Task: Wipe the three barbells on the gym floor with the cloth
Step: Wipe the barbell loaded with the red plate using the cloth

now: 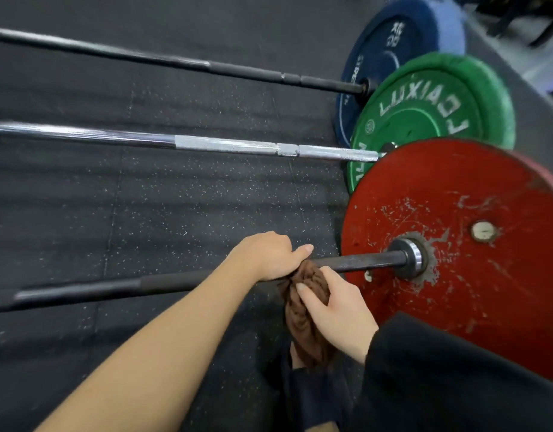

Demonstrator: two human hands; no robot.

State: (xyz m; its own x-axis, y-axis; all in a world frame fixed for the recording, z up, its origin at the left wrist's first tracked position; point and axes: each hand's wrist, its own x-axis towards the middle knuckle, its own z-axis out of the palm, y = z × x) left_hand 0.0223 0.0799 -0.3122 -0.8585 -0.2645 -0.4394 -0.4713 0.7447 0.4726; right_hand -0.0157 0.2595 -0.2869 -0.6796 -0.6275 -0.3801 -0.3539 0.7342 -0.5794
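Observation:
Three barbells lie side by side on the black rubber floor. The nearest dark bar (359, 262) runs into a scuffed red plate (474, 282). My left hand (269, 257) grips this bar from above, just left of a brown cloth (303, 310) bunched around the bar. My right hand (334, 310) holds the cloth from below, thumb pressed into its folds. The middle chrome bar (225, 144) ends at a green plate (424, 120). The far black bar (175, 62) ends at a blue plate (390, 54).
Speckled rubber flooring (175, 207) fills the gaps between the bars. A grey raised edge (518, 98) runs behind the plates at the right. Dark equipment legs (524, 17) stand at the top right corner. My dark sleeve (456, 378) covers the lower right.

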